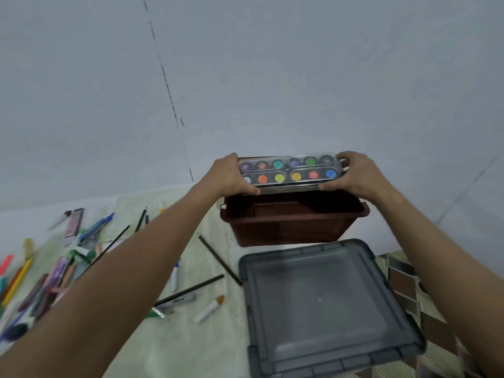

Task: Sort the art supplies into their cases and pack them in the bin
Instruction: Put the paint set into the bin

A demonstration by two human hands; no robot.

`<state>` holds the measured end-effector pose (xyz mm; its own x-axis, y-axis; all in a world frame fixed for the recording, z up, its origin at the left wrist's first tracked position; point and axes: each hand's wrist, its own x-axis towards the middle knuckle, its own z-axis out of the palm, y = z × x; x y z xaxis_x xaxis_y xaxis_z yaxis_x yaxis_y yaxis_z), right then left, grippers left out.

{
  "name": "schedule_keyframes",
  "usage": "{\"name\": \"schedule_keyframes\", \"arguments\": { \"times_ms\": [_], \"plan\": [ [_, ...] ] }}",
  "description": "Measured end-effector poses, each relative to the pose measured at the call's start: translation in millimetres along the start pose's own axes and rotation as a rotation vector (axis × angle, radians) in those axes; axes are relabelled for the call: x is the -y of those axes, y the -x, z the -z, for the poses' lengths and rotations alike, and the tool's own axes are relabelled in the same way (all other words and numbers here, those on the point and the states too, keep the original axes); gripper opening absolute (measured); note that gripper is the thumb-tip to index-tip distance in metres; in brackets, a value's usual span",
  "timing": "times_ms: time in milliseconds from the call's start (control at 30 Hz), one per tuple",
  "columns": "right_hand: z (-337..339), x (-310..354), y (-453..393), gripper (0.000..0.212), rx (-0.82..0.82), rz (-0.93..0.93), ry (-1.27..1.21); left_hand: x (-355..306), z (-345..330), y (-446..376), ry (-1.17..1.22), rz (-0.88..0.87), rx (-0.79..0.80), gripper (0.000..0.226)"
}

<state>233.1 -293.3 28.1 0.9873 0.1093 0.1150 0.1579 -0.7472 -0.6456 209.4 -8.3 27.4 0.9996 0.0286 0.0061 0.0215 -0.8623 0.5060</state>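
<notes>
Two hands carry the job at this moment — my left hand (231, 177) grips the left end of the watercolour case (290, 170) and my right hand (357, 175) grips the right end, thumbs along the near edge and fingers curled over the far side. The case sits level in the air just above the open brown bin (294, 222), at about twelve o'clock from where I look down.

I judge the case light and stiff: a flat, long tray of round colour pans under a clear lid. Clear plastic of that kind tends to be smooth and a little slippery, and a lid that pops could spill the pans, so holding it by the short ends and keeping it flat looks to me the right hold. It appears nearly as long as the bin's opening — I would lower it straight, without tilting, so no corner catches the rim.

Inside the bin I cannot tell what lies at the bottom; it is dark there.

The grey lid (327, 304) of the bin lies flat at six o'clock, near me. From eight to ten o'clock loose pens and markers (49, 271) lie scattered on a pale green cloth (174, 339), with thin black sticks (218, 259) nearer the bin. Those remain unsorted, so much of the task is left.
</notes>
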Motion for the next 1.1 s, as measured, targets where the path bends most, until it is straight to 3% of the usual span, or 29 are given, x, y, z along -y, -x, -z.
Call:
{"name": "schedule_keyframes", "arguments": {
  "times_ms": [133,467,667,867,1100],
  "plan": [
    [-6.7,-6.9,-8.6,0.065,0.071,0.014,0.076,-12.5,-6.1,-19.2,-0.265,0.027,0.115,0.072],
    [-38.7,0.3,-21.8,0.038,0.266,0.014,0.475,-27.0,-15.3,-27.7,-0.591,0.003,0.296,0.058],
    [-46.8,2.6,-25.5,0.043,0.398,0.054,0.639,-28.4,-28.7,-31.3,-0.766,-0.059,0.339,0.066],
    [-56.1,-2.1,-28.4,0.027,0.344,0.100,0.646,-19.9,-39.7,-32.8,-0.824,-0.142,0.305,0.063],
    [-61.5,-8.0,-30.9,0.024,0.233,0.062,0.586,-9.5,-43.7,-29.6,-0.741,-0.146,0.216,0.057]
  ]
}}
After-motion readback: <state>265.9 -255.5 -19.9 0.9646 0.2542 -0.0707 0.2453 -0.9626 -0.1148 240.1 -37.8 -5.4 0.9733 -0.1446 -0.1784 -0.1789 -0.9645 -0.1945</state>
